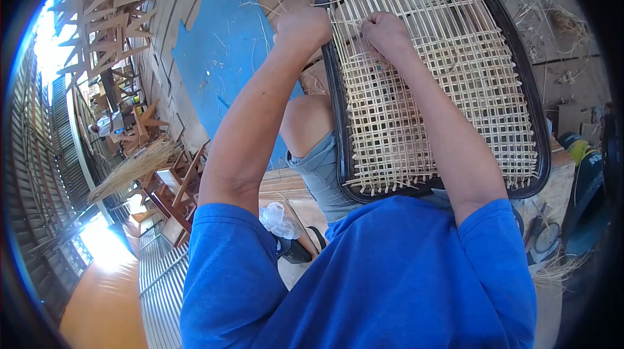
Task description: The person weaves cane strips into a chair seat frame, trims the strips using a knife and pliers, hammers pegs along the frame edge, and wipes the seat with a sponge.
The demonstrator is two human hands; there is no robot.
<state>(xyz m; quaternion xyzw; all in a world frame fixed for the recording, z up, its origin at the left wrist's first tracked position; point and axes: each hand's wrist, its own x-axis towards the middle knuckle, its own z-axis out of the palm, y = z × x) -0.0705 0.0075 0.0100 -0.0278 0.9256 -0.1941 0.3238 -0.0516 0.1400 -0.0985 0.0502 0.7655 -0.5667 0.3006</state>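
A dark oval-cornered frame (pixel 541 125) carries a pale cane weave (pixel 468 89), closely woven in its nearer part, with only lengthwise strands across the far part. At the frame's far left edge, my left hand (pixel 303 26) is closed; whatever its fingers hold is hidden. My right hand (pixel 385 32) pinches a thin cane strand over the far left of the weave, just beyond the woven part. Loose cane ends stick out above my left hand and past the frame's far right corner.
A blue sheet (pixel 224 50) with cane scraps lies on the plank floor at the left. Beyond it stand wooden pieces and a cane bundle (pixel 136 168). A plastic bag (pixel 279 220) is by my leg. Another person (pixel 107 123) is far off at the left.
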